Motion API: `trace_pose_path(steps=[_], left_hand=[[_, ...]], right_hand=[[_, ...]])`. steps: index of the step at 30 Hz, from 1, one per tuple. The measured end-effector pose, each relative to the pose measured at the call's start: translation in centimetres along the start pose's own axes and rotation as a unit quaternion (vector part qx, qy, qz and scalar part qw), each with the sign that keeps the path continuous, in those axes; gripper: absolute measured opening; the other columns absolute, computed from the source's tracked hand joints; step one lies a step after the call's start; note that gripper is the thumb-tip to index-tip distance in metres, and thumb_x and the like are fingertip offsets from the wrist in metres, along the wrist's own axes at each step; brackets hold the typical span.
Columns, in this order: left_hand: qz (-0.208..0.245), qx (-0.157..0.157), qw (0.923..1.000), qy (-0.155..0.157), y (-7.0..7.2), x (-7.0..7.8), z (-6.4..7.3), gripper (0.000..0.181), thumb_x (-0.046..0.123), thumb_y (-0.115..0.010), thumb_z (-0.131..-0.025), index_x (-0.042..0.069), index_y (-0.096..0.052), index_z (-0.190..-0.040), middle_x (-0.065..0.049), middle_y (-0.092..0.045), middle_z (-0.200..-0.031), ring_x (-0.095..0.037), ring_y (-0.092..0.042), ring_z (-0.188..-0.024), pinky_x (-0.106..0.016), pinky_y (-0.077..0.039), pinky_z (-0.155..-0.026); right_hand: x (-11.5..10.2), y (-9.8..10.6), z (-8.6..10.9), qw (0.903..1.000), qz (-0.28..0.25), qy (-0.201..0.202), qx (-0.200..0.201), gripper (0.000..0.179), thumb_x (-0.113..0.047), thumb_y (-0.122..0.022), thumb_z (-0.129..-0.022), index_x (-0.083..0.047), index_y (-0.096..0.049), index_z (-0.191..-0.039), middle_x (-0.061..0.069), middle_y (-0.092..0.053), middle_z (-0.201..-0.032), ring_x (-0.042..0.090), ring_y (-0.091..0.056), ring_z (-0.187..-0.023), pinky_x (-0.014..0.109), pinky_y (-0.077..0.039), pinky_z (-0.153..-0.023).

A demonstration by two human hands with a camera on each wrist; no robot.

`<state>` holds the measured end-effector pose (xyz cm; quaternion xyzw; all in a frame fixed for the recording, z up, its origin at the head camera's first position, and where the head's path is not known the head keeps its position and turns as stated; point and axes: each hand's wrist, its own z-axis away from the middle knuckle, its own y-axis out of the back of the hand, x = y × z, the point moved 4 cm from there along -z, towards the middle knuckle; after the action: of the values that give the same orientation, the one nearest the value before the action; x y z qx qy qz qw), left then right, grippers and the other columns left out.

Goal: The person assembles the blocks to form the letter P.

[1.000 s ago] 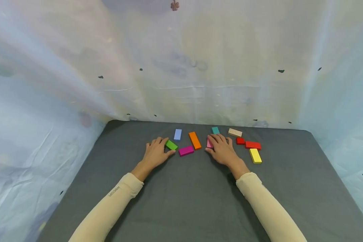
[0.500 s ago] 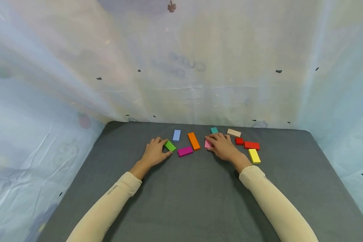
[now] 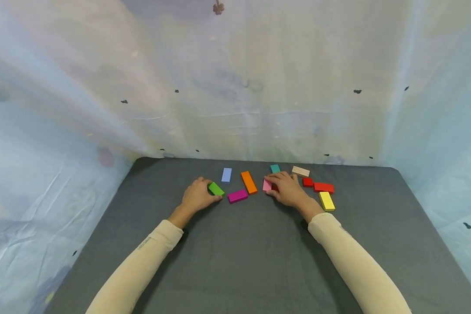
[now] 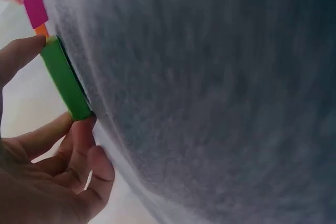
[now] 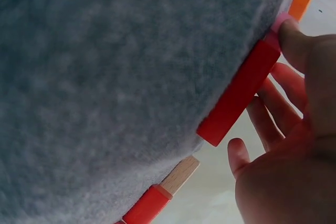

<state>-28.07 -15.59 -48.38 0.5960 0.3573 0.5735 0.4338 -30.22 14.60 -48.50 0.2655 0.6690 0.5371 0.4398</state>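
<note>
In the head view my left hand [image 3: 197, 194] pinches a green block [image 3: 216, 189], thumb at its near end and fingers at its far end. The left wrist view shows the green block [image 4: 65, 80] held between thumb and fingertips, low against the cloth. My right hand [image 3: 288, 190] holds a pink block [image 3: 267, 185] between thumb and fingers; its thumb overlaps the pink block's end [image 5: 282, 20] in the right wrist view. A red block [image 5: 239, 93] lies beside the pink one, mostly hidden under the right hand in the head view.
A magenta block [image 3: 237, 196], an orange block [image 3: 249, 182] and a light blue block [image 3: 226, 175] lie between the hands. Teal [image 3: 274, 168], plain wood [image 3: 300, 171], two red [image 3: 323, 187] and yellow [image 3: 327, 201] blocks lie around the right hand. A pale curtain [image 3: 235, 87] hangs behind the dark cloth-covered table [image 3: 243, 261].
The green block has shifted slightly left with my left hand, away from the magenta block. My right hand has turned a little, showing more of the pink block and some red beneath.
</note>
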Motion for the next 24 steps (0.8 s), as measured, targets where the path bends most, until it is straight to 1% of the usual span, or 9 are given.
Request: trace_pose_path(steps=[2, 6, 9, 11, 13, 15, 18, 20, 24], left_hand=[[0.018, 0.001, 0.9998, 0.005, 0.3, -0.3, 0.2, 0.069, 0.049, -0.077, -0.081, 0.006, -0.062, -0.132, -0.016, -0.061, -0.130, -0.030, -0.061, -0.108, -0.048, -0.052, -0.087], [0.054, -0.003, 0.9985, 0.005, 0.7, -0.6, 1.0, 0.069, 0.048, -0.078, -0.080, 0.007, -0.062, -0.133, -0.016, -0.060, -0.134, -0.033, -0.059, -0.119, -0.051, -0.050, -0.096], [0.067, -0.003, 0.9978, -0.004, 1.1, -0.6, 1.9, 0.070, 0.048, -0.078, -0.080, 0.008, -0.061, -0.135, -0.016, -0.059, -0.138, -0.036, -0.056, -0.126, -0.055, -0.046, -0.101], [0.069, 0.002, 0.9975, -0.017, 1.5, -0.5, 2.6, 0.070, 0.048, -0.079, -0.079, 0.009, -0.061, -0.135, -0.015, -0.060, -0.137, -0.036, -0.057, -0.125, -0.056, -0.047, -0.099], [0.070, 0.003, 0.9969, -0.035, 1.9, -0.1, 3.4, 0.070, 0.047, -0.080, -0.078, 0.010, -0.062, -0.134, -0.013, -0.063, -0.131, -0.033, -0.061, -0.114, -0.053, -0.051, -0.091], [0.074, 0.002, 0.9960, -0.051, 2.2, 0.2, 4.3, 0.068, 0.046, -0.082, -0.077, 0.011, -0.063, -0.133, -0.010, -0.066, -0.120, -0.027, -0.063, -0.099, -0.045, -0.052, -0.078], [0.074, -0.008, 0.9948, -0.070, 2.2, 0.9, 5.6, 0.066, 0.043, -0.084, -0.076, 0.013, -0.065, -0.131, -0.004, -0.066, -0.105, -0.016, -0.057, -0.082, -0.032, -0.045, -0.065], [0.071, -0.014, 0.9943, -0.078, 2.0, 1.3, 6.3, 0.064, 0.042, -0.085, -0.075, 0.015, -0.066, -0.129, -0.002, -0.065, -0.099, -0.012, -0.054, -0.080, -0.029, -0.042, -0.064], [0.060, -0.019, 0.9939, -0.091, 1.5, 2.3, 7.9, 0.062, 0.038, -0.088, -0.072, 0.018, -0.067, -0.126, 0.002, -0.065, -0.098, -0.010, -0.053, -0.080, -0.029, -0.042, -0.066]], right_hand=[[0.1, -0.1, -0.1, 1.0000, -0.002, -0.002, 0.000, 0.056, -0.040, -0.062, -0.097, -0.018, -0.050, -0.147, 0.008, -0.051, -0.150, 0.033, -0.041, -0.138, 0.058, -0.030, -0.105], [0.4, 0.1, 0.0, 0.9999, -0.003, -0.010, -0.005, 0.057, -0.042, -0.062, -0.097, -0.019, -0.049, -0.148, 0.008, -0.050, -0.151, 0.033, -0.041, -0.138, 0.058, -0.030, -0.105], [0.4, 0.3, 0.1, 0.9998, -0.003, -0.014, -0.011, 0.058, -0.042, -0.061, -0.097, -0.020, -0.048, -0.149, 0.009, -0.049, -0.151, 0.034, -0.041, -0.137, 0.058, -0.029, -0.106], [0.4, 0.4, 0.1, 0.9998, -0.005, -0.018, -0.010, 0.058, -0.041, -0.062, -0.097, -0.020, -0.048, -0.149, 0.009, -0.049, -0.151, 0.034, -0.041, -0.137, 0.058, -0.030, -0.105], [0.5, 0.5, 0.1, 0.9997, -0.001, -0.021, -0.010, 0.058, -0.042, -0.061, -0.097, -0.020, -0.047, -0.149, 0.008, -0.048, -0.152, 0.034, -0.041, -0.136, 0.057, -0.030, -0.105], [0.6, 0.6, 0.0, 0.9997, 0.000, -0.023, -0.011, 0.058, -0.042, -0.060, -0.098, -0.021, -0.047, -0.150, 0.008, -0.048, -0.152, 0.033, -0.041, -0.136, 0.056, -0.030, -0.104], [0.7, 0.6, 0.0, 0.9996, 0.001, -0.024, -0.015, 0.059, -0.044, -0.059, -0.098, -0.021, -0.046, -0.150, 0.007, -0.047, -0.153, 0.033, -0.041, -0.136, 0.055, -0.031, -0.104], [0.8, 0.6, 0.0, 0.9996, 0.000, -0.025, -0.016, 0.059, -0.044, -0.059, -0.098, -0.021, -0.045, -0.151, 0.007, -0.047, -0.153, 0.033, -0.041, -0.136, 0.055, -0.031, -0.104], [0.9, 0.5, 0.1, 0.9994, -0.001, -0.029, -0.017, 0.059, -0.043, -0.059, -0.098, -0.022, -0.044, -0.151, 0.007, -0.046, -0.154, 0.033, -0.040, -0.137, 0.056, -0.030, -0.105]])
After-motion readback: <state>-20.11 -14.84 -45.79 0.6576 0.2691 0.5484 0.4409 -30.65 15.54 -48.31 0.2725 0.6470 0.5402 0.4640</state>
